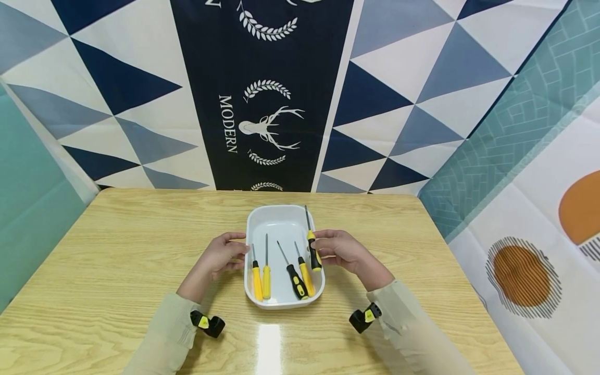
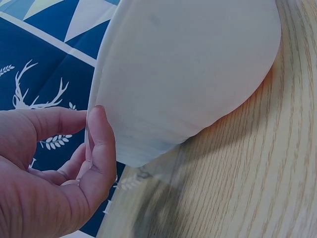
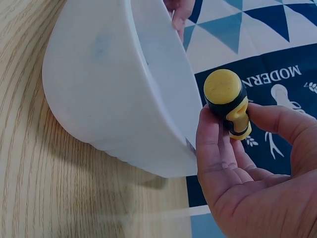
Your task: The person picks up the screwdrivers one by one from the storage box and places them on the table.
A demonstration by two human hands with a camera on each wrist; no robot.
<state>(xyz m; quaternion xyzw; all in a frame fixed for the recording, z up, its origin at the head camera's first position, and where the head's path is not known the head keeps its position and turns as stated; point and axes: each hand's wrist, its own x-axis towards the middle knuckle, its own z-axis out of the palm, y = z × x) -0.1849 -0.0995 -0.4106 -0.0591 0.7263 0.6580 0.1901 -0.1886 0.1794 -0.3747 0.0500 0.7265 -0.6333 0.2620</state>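
A white plastic tray [image 1: 276, 226] is in front of me at mid-table, with several screwdrivers lying in it. Two yellow-handled ones, a screwdriver [image 1: 257, 284] and a thinner screwdriver [image 1: 266, 281], lie on the left side. Toward the right are a black-and-yellow screwdriver [image 1: 296, 282] and one more yellow-handled screwdriver [image 1: 307, 278]. My left hand [image 1: 225, 254] pinches the tray's left rim between thumb and fingers. In my right hand [image 1: 344, 251] is a black-and-yellow screwdriver [image 3: 225, 91], gripped by the handle over the right rim, its shaft pointing away from me.
The wooden table [image 1: 140, 234] extends around the tray on all sides. Behind it hangs a patterned cloth [image 1: 272, 125] with triangles and a deer print. Each sleeve carries a small black wrist camera, one on the left [image 1: 215, 326] and one on the right [image 1: 360, 321].
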